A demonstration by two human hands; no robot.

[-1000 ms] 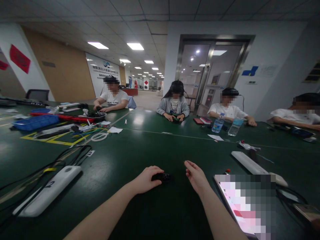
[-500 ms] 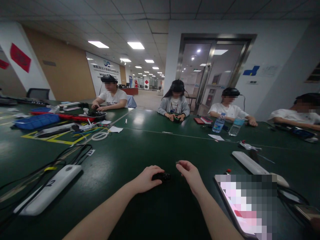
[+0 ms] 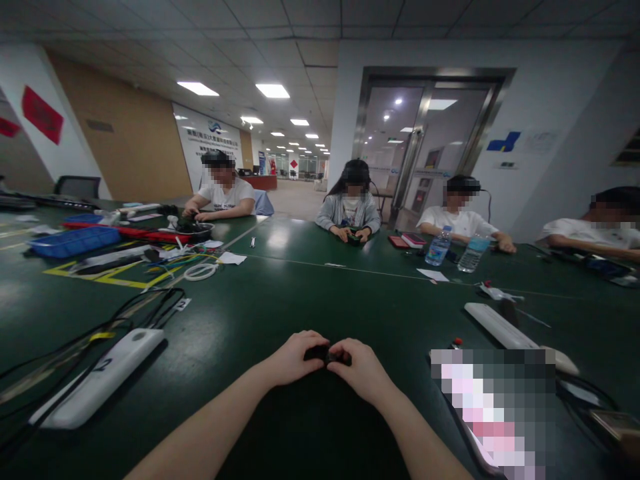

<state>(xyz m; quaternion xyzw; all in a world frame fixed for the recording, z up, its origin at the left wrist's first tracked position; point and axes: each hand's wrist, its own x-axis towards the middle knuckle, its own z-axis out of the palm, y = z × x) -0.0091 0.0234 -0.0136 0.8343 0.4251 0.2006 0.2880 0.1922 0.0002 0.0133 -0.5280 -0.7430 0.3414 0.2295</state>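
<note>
A small black object (image 3: pixel 330 355), its shape mostly hidden, sits between my hands just above the dark green table (image 3: pixel 320 300). My left hand (image 3: pixel 293 360) grips it from the left, fingers curled over it. My right hand (image 3: pixel 361 368) closes on it from the right, and the two sets of fingers nearly meet. Both forearms reach in from the bottom of the view.
A white bar (image 3: pixel 97 378) marked "2" lies left of my hands among black cables (image 3: pixel 105 333). To the right are a pixelated screen device (image 3: pixel 493 407) and a white strip (image 3: pixel 500 325). Several co-workers (image 3: pixel 350 203) sit across the table, working with their hands.
My right hand has moved left and closed onto the black object; earlier its fingers were spread and apart from it. My left hand has stayed in about the same place.
</note>
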